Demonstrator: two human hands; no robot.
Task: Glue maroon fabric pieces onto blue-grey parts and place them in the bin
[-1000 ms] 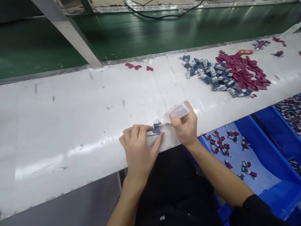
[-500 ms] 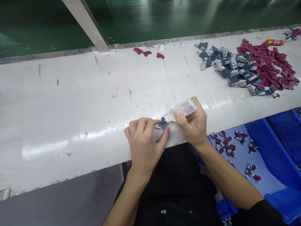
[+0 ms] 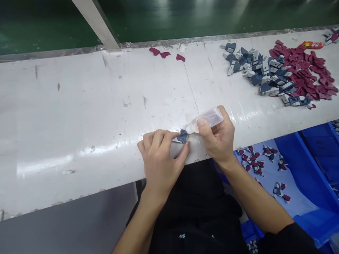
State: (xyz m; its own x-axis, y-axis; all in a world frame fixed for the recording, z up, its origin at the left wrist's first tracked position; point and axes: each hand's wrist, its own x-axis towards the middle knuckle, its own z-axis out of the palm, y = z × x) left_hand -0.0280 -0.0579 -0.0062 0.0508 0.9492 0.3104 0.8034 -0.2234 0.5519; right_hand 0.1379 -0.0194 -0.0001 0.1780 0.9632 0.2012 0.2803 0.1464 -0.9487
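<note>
Between the thumb and fingers of my left hand is a small navy and light grey plastic part, close to the table's near edge. My right hand is wrapped round a translucent squeeze bottle. The bottle is tilted, its narrow nozzle pointing down and left at the top of the part. Whether the tip touches the part I cannot tell, nor can I see any liquid coming out.
On the white table, a heap of navy and grey parts adjoins a heap of dark red pieces. Several red pieces lie near the back edge. A blue bin with red and navy assemblies stands below, right.
The bottle's nozzle has moved slightly over the part, and more of the part's navy face shows. Both hands keep their grips. The camera view has shifted a little.
</note>
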